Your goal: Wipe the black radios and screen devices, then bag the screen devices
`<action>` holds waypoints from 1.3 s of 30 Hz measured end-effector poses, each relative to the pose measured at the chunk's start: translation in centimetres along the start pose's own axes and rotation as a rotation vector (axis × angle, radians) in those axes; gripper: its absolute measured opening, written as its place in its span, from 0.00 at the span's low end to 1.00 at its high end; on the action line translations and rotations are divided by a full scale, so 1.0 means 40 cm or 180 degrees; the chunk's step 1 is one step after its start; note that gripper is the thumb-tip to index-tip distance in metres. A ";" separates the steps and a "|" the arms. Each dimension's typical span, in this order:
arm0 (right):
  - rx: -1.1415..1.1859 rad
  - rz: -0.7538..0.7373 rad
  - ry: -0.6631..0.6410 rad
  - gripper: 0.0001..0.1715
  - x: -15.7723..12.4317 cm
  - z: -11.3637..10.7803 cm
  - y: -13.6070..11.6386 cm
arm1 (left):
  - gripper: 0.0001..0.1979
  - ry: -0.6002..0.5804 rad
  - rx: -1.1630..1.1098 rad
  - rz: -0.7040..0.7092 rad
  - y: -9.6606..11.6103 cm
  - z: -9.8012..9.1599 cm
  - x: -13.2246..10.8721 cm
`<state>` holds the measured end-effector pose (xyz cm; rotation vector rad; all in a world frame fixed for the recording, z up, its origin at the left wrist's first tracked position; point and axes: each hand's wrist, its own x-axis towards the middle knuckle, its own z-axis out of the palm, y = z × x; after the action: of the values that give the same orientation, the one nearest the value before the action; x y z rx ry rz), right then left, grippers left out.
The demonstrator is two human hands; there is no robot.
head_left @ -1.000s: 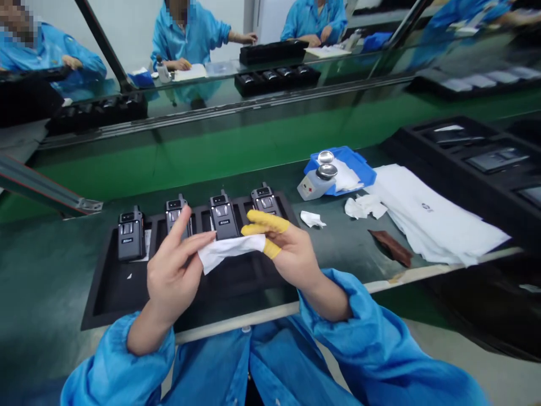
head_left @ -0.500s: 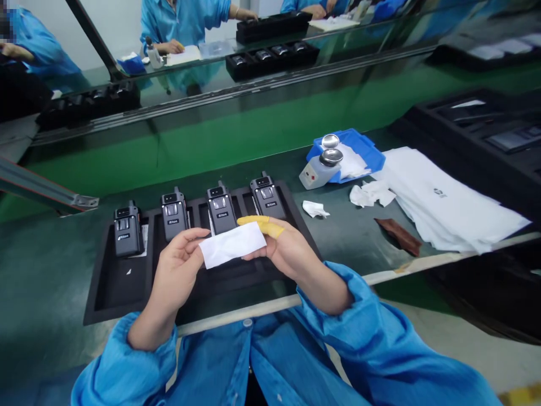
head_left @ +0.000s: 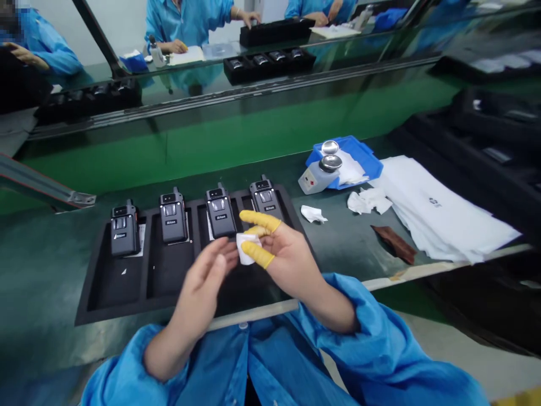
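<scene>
Yellow finger cots cover the thumb and two fingers of my right hand (head_left: pixel 281 248), which pinches a small folded white wipe (head_left: pixel 245 249). Beside it, my left hand (head_left: pixel 205 279) has its fingers stretched out, fingertips close to the wipe's left edge; whether they touch it I cannot tell. Both hands are above a black compartment tray (head_left: pixel 116 310). Several black two-way radios marked "Riton" lie along its far side, such as this one (head_left: pixel 172 217) and another one (head_left: pixel 220 211) just beyond my hands. My right hand partly covers the rightmost radio (head_left: pixel 266 194).
To the right stand a pump-top bottle (head_left: pixel 316 176) and a blue bin (head_left: pixel 369 160) with white wipes. Crumpled wipes (head_left: pixel 368 201), a brown strip (head_left: pixel 395 243) and white sheets (head_left: pixel 435 208) lie nearby. A metal bracket (head_left: pixel 80 198) is at left. Co-workers (head_left: pixel 186 25) sit across the glass partition.
The wipe, stretched out between both hands before, is now folded small in my right hand. My left hand has let go and shifted right and slightly down.
</scene>
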<state>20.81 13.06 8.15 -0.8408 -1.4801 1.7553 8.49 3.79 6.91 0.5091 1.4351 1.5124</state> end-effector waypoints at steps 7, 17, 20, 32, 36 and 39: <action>-0.1149 -0.0566 -0.0152 0.29 -0.031 0.003 0.030 | 0.28 -0.0313 -0.1227 -0.0317 -0.023 0.046 0.000; -0.2406 -0.1660 0.0508 0.32 -0.017 0.000 0.042 | 0.22 -0.0230 -0.0919 -0.0269 -0.031 0.051 0.005; -0.2930 -0.2332 0.0887 0.23 -0.015 -0.021 0.039 | 0.24 -0.0149 -0.0908 -0.0347 -0.028 0.050 0.010; -0.3661 -0.3411 -0.0092 0.14 -0.011 -0.150 0.016 | 0.39 -0.0975 0.0217 -0.0838 0.039 0.089 0.055; -0.4209 -0.3172 0.1030 0.11 0.044 -0.293 -0.040 | 0.34 -0.0996 0.2138 0.0300 0.043 0.134 0.135; -0.4660 -0.2309 0.1868 0.12 0.118 -0.398 -0.080 | 0.34 -0.0541 0.4158 0.1183 0.042 0.200 0.191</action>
<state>31.60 26.07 8.78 -1.0782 -2.0919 -0.3127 10.95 14.66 7.94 1.6887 2.1307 0.5382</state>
